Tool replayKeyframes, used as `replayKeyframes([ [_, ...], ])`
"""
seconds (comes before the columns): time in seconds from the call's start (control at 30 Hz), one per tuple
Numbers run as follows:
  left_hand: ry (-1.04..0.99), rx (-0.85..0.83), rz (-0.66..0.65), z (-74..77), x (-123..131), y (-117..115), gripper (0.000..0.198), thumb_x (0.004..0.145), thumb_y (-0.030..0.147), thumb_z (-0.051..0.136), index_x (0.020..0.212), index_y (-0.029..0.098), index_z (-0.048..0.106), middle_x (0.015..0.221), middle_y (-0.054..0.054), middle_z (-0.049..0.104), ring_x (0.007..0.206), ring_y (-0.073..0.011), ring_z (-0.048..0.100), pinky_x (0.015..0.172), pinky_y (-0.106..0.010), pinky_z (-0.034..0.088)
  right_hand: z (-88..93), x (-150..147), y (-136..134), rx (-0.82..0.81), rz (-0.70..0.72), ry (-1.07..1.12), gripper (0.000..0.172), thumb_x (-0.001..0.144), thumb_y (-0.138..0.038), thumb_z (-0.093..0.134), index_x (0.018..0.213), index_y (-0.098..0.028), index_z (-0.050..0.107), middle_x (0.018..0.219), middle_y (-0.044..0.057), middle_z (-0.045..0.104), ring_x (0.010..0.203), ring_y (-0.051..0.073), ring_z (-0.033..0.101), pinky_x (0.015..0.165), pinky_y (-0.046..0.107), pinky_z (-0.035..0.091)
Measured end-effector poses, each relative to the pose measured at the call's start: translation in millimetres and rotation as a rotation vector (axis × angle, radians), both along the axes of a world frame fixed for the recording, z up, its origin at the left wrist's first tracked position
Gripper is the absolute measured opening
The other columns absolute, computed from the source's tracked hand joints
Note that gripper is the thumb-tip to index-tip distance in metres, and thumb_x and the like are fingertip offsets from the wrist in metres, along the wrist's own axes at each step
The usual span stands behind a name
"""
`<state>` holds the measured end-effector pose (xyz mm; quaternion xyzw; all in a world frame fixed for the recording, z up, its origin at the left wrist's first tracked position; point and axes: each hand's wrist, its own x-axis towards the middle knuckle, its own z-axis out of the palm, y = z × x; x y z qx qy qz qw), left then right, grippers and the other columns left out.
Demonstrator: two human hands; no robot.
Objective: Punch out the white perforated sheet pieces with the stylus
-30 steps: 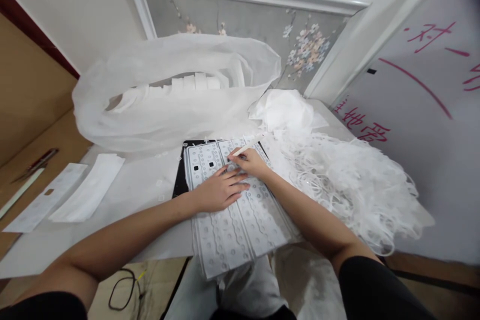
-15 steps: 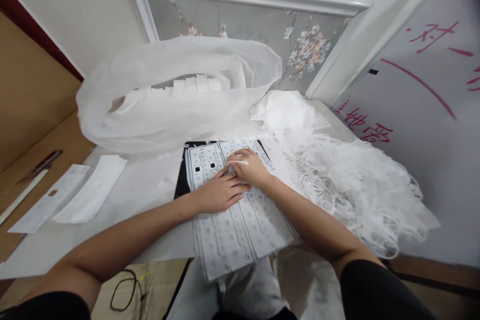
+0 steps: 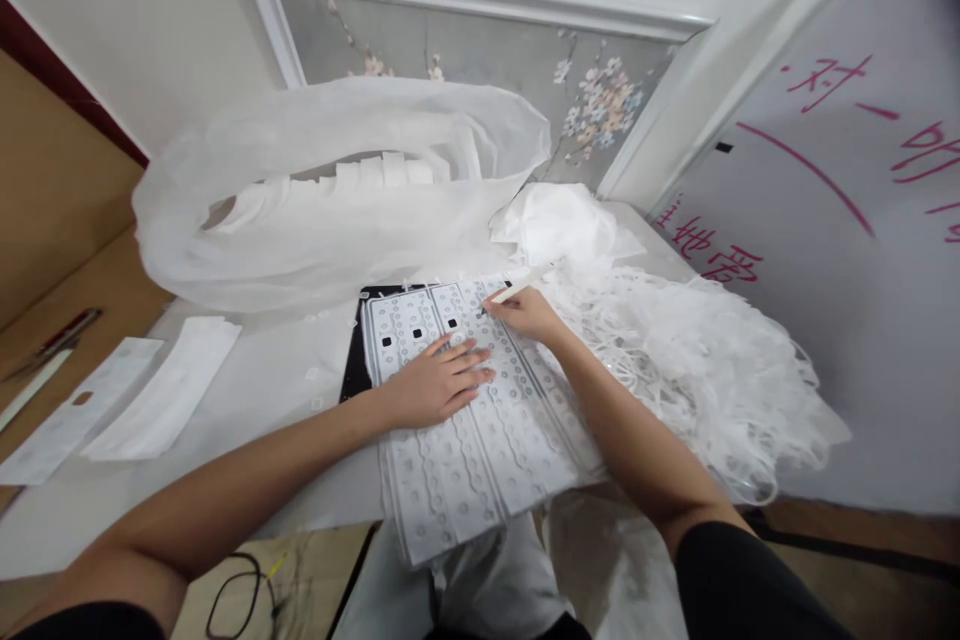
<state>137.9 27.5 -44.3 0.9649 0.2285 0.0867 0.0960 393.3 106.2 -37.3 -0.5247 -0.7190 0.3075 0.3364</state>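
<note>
A stack of white printed sheets (image 3: 457,465) lies on a black board (image 3: 354,355) and hangs over the table's front edge. Dark square openings show in the top sheet near its far end. My left hand (image 3: 435,385) rests flat on the sheet with its fingers spread, just below those squares. My right hand (image 3: 529,313) grips what looks like a craft knife (image 3: 525,284) with a slim white handle. Its dark tip meets the sheet in the column right of the third square.
To the right is a tangled heap of white strips (image 3: 690,370). A large translucent plastic bag (image 3: 337,230) with white pieces inside stands behind. Cut white pieces (image 3: 161,390) lie at the left, one with a square hole. A whiteboard (image 3: 847,320) rises on the right.
My right hand has moved right, away from my left hand, with the knife now tilted up to the right. A third dark square is visible. My left hand remains on the sheet.
</note>
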Motion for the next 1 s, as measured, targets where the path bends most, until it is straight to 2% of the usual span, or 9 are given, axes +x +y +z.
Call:
replayKeyframes([
  [0.23, 0.000, -0.008, 0.001, 0.2, -0.5, 0.7, 0.045, 0.111, 0.039, 0.033, 0.151, 0.030, 0.051, 0.163, -0.002, 0.043, 0.154, -0.0256, 0.034, 0.129, -0.047, 0.013, -6.9, -6.6, -2.7, -0.033, 0.028, 0.057, 0.018, 0.087, -0.038, 0.073, 0.089, -0.022, 0.081, 0.097, 0.006, 0.081, 0.097, 0.028, 0.076, 0.083, 0.038, 0.058],
  [0.5, 0.004, -0.009, -0.001, -1.6, -0.8, 1.4, 0.046, 0.112, 0.040, 0.031, 0.152, 0.028, 0.050, 0.165, -0.001, 0.041, 0.155, -0.0252, 0.032, 0.130, -0.046, 0.009, -5.3, -8.8, -5.4, -0.044, -0.009, 0.017, 0.015, 0.088, -0.033, 0.073, 0.091, -0.021, 0.082, 0.097, 0.007, 0.081, 0.095, 0.028, 0.076, 0.084, 0.037, 0.057],
  [0.6, 0.013, -0.002, 0.002, -0.6, -0.6, 1.2, 0.046, 0.112, 0.041, 0.030, 0.152, 0.030, 0.050, 0.164, 0.001, 0.041, 0.155, -0.0238, 0.032, 0.130, -0.045, 0.009, 3.8, -13.5, -12.4, -0.004, 0.005, -0.101, 0.017, 0.091, -0.031, 0.069, 0.097, -0.020, 0.081, 0.101, 0.007, 0.081, 0.098, 0.026, 0.075, 0.086, 0.035, 0.056],
  [0.77, 0.026, -0.019, 0.016, 1.3, 0.0, 1.1, 0.045, 0.112, 0.042, 0.030, 0.152, 0.032, 0.050, 0.165, 0.004, 0.041, 0.155, -0.0215, 0.031, 0.130, -0.044, 0.008, 19.5, -26.6, -25.6, 0.114, 0.069, -0.490, 0.022, 0.098, -0.027, 0.059, 0.101, -0.021, 0.080, 0.106, 0.008, 0.080, 0.105, 0.023, 0.072, 0.094, 0.030, 0.050],
  [0.87, 0.030, -0.026, 0.016, 0.8, 0.2, 1.5, 0.045, 0.112, 0.042, 0.031, 0.152, 0.032, 0.050, 0.164, 0.004, 0.041, 0.156, -0.0218, 0.031, 0.130, -0.045, 0.008, 22.1, -31.9, -28.1, 0.164, 0.083, -0.647, 0.027, 0.102, -0.026, 0.053, 0.106, -0.020, 0.078, 0.100, 0.010, 0.080, 0.101, 0.023, 0.071, 0.092, 0.031, 0.047],
  [1.0, 0.028, -0.039, 0.010, -0.6, 0.1, 2.6, 0.045, 0.112, 0.042, 0.032, 0.152, 0.031, 0.050, 0.165, 0.004, 0.039, 0.156, -0.0225, 0.030, 0.130, -0.045, 0.008, 18.8, -35.8, -26.9, 0.216, 0.091, -0.749, 0.030, 0.104, -0.028, 0.047, 0.107, -0.020, 0.076, 0.094, 0.010, 0.078, 0.098, 0.024, 0.068, 0.090, 0.034, 0.044],
])
